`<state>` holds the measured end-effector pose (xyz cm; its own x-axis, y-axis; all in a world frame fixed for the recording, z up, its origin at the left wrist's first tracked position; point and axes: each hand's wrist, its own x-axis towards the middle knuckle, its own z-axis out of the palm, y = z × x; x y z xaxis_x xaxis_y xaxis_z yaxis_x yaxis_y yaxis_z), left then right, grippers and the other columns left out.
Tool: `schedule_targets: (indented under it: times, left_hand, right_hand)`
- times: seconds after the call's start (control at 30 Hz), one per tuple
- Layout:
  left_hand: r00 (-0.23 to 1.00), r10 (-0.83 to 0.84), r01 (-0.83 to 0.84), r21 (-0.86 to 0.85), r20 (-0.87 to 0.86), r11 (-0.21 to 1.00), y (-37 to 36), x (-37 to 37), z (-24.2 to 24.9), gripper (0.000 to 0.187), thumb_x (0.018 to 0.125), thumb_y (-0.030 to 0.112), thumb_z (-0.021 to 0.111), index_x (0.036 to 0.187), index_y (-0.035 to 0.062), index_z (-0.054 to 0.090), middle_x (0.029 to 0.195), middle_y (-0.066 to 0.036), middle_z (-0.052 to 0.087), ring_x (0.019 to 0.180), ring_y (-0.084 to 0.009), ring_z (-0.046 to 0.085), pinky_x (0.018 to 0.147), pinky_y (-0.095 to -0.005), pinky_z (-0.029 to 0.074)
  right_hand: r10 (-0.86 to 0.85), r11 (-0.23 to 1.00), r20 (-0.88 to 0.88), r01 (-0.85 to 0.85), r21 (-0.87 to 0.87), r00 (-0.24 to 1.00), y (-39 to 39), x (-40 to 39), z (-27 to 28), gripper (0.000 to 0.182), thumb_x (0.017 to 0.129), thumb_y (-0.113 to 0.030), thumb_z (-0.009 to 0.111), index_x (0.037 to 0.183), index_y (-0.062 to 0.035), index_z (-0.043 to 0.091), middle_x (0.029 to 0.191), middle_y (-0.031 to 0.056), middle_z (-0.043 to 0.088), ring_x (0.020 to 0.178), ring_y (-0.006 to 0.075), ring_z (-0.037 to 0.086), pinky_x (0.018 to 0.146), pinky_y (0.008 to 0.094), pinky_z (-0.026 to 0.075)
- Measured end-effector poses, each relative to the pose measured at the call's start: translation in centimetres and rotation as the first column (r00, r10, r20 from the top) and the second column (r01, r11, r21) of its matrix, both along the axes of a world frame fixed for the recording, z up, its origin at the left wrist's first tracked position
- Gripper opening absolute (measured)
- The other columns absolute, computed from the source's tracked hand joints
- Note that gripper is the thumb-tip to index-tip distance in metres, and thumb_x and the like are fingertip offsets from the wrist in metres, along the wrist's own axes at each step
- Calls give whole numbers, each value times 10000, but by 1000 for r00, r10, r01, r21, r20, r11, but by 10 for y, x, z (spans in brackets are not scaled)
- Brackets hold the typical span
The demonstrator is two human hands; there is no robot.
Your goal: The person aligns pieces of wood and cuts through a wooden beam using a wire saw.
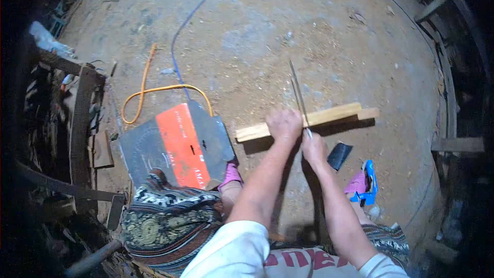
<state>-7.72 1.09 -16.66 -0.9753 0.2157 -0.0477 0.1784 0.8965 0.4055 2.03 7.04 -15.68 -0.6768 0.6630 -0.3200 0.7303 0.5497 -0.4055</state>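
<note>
A pale wooden strip (334, 114) lies slanted just above the ground, with the end of another piece of wood (368, 114) showing past it at the right. My left hand (285, 123) is closed over the strip near its middle, pressing down on it. Close beside it, my right hand (313, 149) is wrapped round the handle of a hand saw (297, 88), whose long thin blade points away from me, nearly edge-on. The blade crosses the strip right by my left fingers. Most of the handle is hidden in my grip.
A grey and orange cardboard piece (180, 146) lies at my left foot, with a yellow cord (154, 90) and a blue cable (175, 46) beyond. A black scrap (339, 156) lies near my right foot in its blue-strapped sandal (369, 185). Wooden frames (82, 134) stand at both sides.
</note>
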Motion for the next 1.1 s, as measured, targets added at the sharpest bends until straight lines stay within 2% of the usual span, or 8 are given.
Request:
schedule_targets:
  times: [0.13, 0.27, 0.4, 0.47, 0.53, 0.7, 0.8, 1.1]
  left_hand:
    - [1000, 12, -13, -32, -5, 999, -1, -2, -1, 393, 862, 340, 465, 835, 63, 743, 949, -142, 691, 942, -315, 615, 843, -495, 410]
    - [995, -73, 77, -50, 73, 996, -3, 1, -7, 389, 885, 331, 450, 893, 70, 738, 997, -149, 686, 998, -308, 597, 853, -506, 403]
    - [980, -3, -45, 234, 197, 971, -10, 3, 4, 336, 900, 250, 453, 902, 59, 729, 966, -175, 690, 929, -338, 644, 773, -489, 458]
    - [986, -131, 123, 73, 108, 990, -11, 1, 0, 311, 862, 246, 502, 1000, 75, 722, 1085, -162, 652, 1089, -308, 578, 921, -458, 413]
    - [983, -9, -9, 97, 181, 995, -1, -3, 8, 287, 861, 214, 512, 1014, 88, 718, 1140, -134, 627, 1140, -289, 540, 937, -452, 392]
    - [998, -28, 28, -14, -63, 1000, -8, -45, 58, 343, 820, 273, 620, 1113, 112, 697, 1271, -152, 593, 1193, -281, 539, 1016, -491, 372]
    - [997, -34, 37, -39, 64, 999, -47, -319, 175, 340, 842, 282, 585, 1118, 115, 691, 1270, -141, 598, 1188, -285, 543, 1014, -492, 378]
    - [876, -54, 68, -12, 480, 998, -259, -237, 264, 351, 907, 311, 480, 1131, 123, 674, 1268, -108, 610, 1175, -298, 558, 1006, -493, 396]
  right_hand:
    - [102, 994, 135, -105, 17, 986, -27, 121, -31, 426, 980, -304, 430, 869, 23, 679, 760, 298, 626, 757, 490, 626, 695, 582, 481]
    - [-41, 999, 192, 40, 11, 981, -66, 213, 3, 506, 946, -363, 512, 686, 53, 635, 700, 311, 597, 715, 491, 611, 634, 571, 442]
    - [170, 977, 97, -181, 110, 981, -51, 277, 3, 368, 954, -265, 514, 804, 25, 684, 687, 264, 615, 599, 414, 601, 577, 516, 455]
    - [77, 980, -118, -53, 191, 990, -32, 265, -14, 428, 986, -294, 483, 757, 31, 641, 611, 237, 571, 505, 372, 494, 532, 502, 401]
    - [-224, 963, -252, 174, -204, 942, 0, 266, -42, 496, 1009, -349, 450, 736, 41, 588, 575, 211, 518, 514, 314, 436, 531, 472, 367]
    - [-154, 953, -245, 78, -294, 957, 13, 199, -67, 432, 989, -340, 483, 794, 35, 578, 630, 182, 536, 568, 281, 469, 557, 442, 388]
    - [-96, 935, -232, 7, -355, 968, 28, 171, -89, 392, 974, -332, 509, 837, 30, 570, 671, 160, 549, 609, 257, 494, 577, 420, 404]
    - [93, 850, -147, -155, -504, 985, 51, 170, -178, 330, 928, -310, 584, 966, 16, 547, 794, 93, 589, 731, 185, 568, 636, 353, 452]
